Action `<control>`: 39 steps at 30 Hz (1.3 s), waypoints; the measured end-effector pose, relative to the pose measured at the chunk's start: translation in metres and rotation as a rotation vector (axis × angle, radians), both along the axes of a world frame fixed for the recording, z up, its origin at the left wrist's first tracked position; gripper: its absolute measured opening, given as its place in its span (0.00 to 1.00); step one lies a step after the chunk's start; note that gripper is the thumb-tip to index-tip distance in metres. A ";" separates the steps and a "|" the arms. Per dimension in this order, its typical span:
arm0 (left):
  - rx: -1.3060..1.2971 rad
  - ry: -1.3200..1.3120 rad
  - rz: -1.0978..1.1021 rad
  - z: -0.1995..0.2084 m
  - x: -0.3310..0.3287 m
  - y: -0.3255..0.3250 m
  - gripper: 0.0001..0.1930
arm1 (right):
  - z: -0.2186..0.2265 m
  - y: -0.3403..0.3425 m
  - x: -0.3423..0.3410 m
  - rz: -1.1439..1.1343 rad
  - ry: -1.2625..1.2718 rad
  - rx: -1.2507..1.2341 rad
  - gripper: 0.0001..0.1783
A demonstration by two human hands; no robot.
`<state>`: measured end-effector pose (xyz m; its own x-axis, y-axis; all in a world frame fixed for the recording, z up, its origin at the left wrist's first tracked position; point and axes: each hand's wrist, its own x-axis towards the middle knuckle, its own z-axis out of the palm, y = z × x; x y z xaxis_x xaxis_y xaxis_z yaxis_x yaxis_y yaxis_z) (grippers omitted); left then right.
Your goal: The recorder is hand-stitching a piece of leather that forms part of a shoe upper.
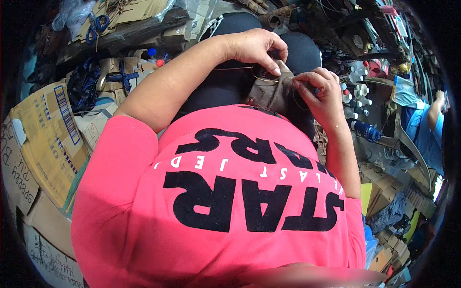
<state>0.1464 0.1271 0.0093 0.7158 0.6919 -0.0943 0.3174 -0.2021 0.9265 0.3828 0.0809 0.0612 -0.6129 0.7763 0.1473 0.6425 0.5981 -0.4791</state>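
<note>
A brown, shoe-like leather piece (263, 92) with a raised seam rests between my dark-clothed knees. My left hand (257, 48) reaches over its far end. Thumb and forefinger are curled together at the edge of the leather. A pale yellowish thread (265, 79) loops across the piece just below the thumb. On the other side, my right hand (321, 90) is closed in a pinch beside the leather. From its fingertips a thin dark thread seems to hang. Whether a needle is in either hand is too small to tell.
Cardboard boxes (45, 139) are stacked at the left, with blue-handled scissors (97, 28) on cardboard at the far left. Several small bottles (356, 89) stand right of my knees. At the far right is another person in blue (425, 127). Clutter surrounds me.
</note>
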 end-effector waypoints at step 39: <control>0.203 0.011 -0.001 0.004 -0.002 -0.007 0.17 | -0.034 0.014 0.003 0.076 0.187 -0.166 0.07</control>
<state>0.1443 0.1198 0.0138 0.7163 0.6967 0.0395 0.3267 -0.3849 0.8632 0.3855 0.0944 0.0270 -0.6441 0.7523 0.1384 0.4899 0.5446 -0.6808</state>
